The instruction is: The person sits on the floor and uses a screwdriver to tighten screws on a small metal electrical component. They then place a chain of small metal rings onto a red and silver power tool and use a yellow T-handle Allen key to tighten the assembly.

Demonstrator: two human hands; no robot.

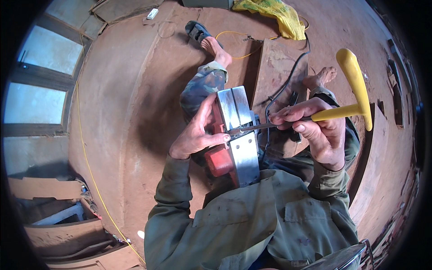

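Crumpled yellow plastic sack (pixel 274 15); thin yellow cord (pixel 92 175) across reddish wooden floor (pixel 130 90); dark strapped sandal (pixel 198 30); stacked brown wooden boards (pixel 67 225).

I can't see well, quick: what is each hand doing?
Left hand: closed on the red planer, holding it steady.
Right hand: closed around the yellow-handled wrench, its tip at the planer.

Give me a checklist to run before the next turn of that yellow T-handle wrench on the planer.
1. Left hand steadying the red planer: ok, it grips the side.
2. Right hand on the T-handle wrench: ok, fingers wrap the shaft.
3. Wrench tip seated at the gap in the metal sole: cannot tell, too small.
4. Planer supported on the lap: ok.
5. Black cord unplugged: cannot tell, its end is out of view.
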